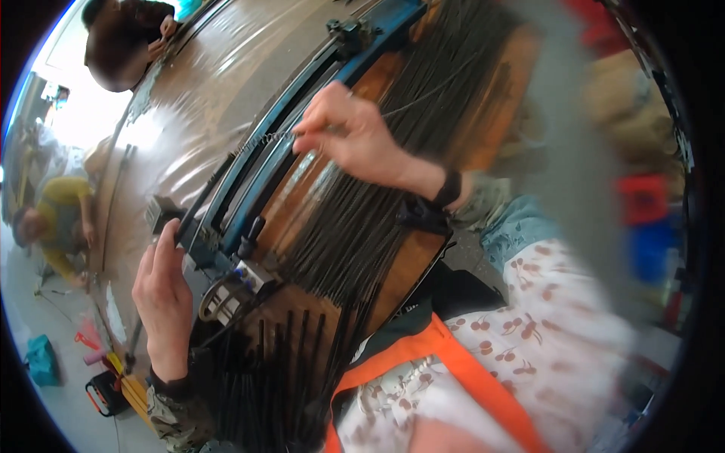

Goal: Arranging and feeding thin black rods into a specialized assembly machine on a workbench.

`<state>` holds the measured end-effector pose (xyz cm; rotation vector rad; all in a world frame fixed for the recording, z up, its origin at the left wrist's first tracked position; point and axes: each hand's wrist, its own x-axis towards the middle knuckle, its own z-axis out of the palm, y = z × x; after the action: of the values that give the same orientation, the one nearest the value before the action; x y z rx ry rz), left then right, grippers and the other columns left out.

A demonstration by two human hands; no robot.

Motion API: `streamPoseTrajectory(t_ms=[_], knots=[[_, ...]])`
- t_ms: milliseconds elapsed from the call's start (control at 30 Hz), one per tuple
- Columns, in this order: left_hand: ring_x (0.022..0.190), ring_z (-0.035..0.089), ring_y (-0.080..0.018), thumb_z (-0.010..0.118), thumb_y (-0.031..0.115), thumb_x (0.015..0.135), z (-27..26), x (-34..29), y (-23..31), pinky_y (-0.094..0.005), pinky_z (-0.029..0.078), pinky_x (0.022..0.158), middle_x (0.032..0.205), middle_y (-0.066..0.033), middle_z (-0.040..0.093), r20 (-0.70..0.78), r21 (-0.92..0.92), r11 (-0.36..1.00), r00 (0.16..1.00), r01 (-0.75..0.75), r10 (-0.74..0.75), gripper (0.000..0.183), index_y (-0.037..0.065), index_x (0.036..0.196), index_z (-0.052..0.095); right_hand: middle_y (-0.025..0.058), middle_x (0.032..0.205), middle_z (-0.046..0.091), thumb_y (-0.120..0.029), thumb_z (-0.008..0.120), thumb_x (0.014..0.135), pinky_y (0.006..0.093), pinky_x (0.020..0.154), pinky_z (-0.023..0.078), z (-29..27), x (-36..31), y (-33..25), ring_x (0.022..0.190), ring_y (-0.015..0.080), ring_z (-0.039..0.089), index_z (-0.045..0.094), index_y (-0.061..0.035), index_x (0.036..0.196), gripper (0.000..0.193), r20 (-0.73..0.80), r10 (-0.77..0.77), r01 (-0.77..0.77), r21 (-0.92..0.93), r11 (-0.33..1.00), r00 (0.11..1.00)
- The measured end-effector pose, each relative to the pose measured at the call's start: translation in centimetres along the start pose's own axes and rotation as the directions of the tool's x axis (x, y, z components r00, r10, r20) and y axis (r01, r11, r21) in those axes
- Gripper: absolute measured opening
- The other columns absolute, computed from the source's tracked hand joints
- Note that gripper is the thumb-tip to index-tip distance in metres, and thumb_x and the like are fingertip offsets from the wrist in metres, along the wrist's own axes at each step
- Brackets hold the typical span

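Note:
My right hand [349,132] is pinched on a thin ribbed metal rod [260,140] that lies across the blue metal frame [279,143] of a workbench machine. Under that hand spreads a dense bed of dark rods [355,226] on a brown wooden board [408,260]. My left hand [162,298] rests flat against the near end of the blue frame, beside a small black block [160,211], with fingers extended and nothing in it. More dark rods stand on end [279,362] just below the frame.
A shiny brown bench top [204,98] runs away to the upper left. One person [121,38] leans at its far end, another in yellow [53,226] crouches on the floor at left. Small tools and a teal object [41,361] lie on the floor.

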<state>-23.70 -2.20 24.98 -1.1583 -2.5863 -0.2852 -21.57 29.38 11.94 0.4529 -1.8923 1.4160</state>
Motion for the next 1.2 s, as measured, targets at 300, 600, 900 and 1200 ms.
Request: streamPoseTrajectory(t_ms=[300,600,900,1200], knots=[[0.07,0.054,-0.0278,0.063,-0.003,0.085,-2.0,-6.0,-1.2,-0.0409,0.046,0.064,0.076,-0.0115,0.048,-0.006,0.233,0.968,0.996,0.087,-0.089,0.041,0.012,0.123,0.065,0.0014,0.069,0.055,-0.02,0.075,0.085,0.0251,0.055,0.049,2.6,0.2,1.6,0.063,0.0109,0.055,0.07,-0.011,0.117,0.034,0.249,-0.311,0.354,-0.15,0.923,0.917],[0.091,0.062,-0.035,0.058,0.003,0.095,-5.0,-12.1,-6.9,-0.0395,0.05,0.077,0.095,-0.0166,0.063,-0.133,0.324,0.879,0.936,0.351,-0.325,0.027,0.005,0.122,0.06,0.0081,0.081,0.065,-0.012,0.068,0.09,0.0351,0.066,0.053,3.6,0.6,3.5,0.07,0.0219,0.062,0.069,-0.0092,0.114,0.024,0.293,-0.317,0.418,-0.412,0.81,0.902],[0.072,0.061,-0.029,0.06,0.011,0.098,-9.3,-14.7,-6.4,-0.0339,0.049,0.069,0.088,-0.0209,0.064,-0.414,0.26,0.806,0.816,0.531,-0.404,0.017,0.001,0.112,0.064,0.0027,0.081,0.069,-0.013,0.065,0.095,0.0238,0.066,0.05,14.7,5.0,0.2,0.071,0.0059,0.06,0.07,-0.0013,0.1,0.013,0.591,-0.016,-0.109,0.174,0.979,0.806],[0.073,0.061,-0.0242,0.062,0.009,0.096,-9.1,-23.5,-5.0,-0.0326,0.05,0.07,0.089,-0.0201,0.067,-0.377,0.159,0.752,0.744,0.639,-0.552,0.02,-0.006,0.11,0.065,-0.0005,0.082,0.071,-0.031,0.072,0.088,0.0316,0.088,0.038,21.7,6.6,0.4,0.075,0.0163,0.063,0.074,-0.0118,0.089,0.019,0.682,-0.31,0.335,0.101,0.937,0.662]])
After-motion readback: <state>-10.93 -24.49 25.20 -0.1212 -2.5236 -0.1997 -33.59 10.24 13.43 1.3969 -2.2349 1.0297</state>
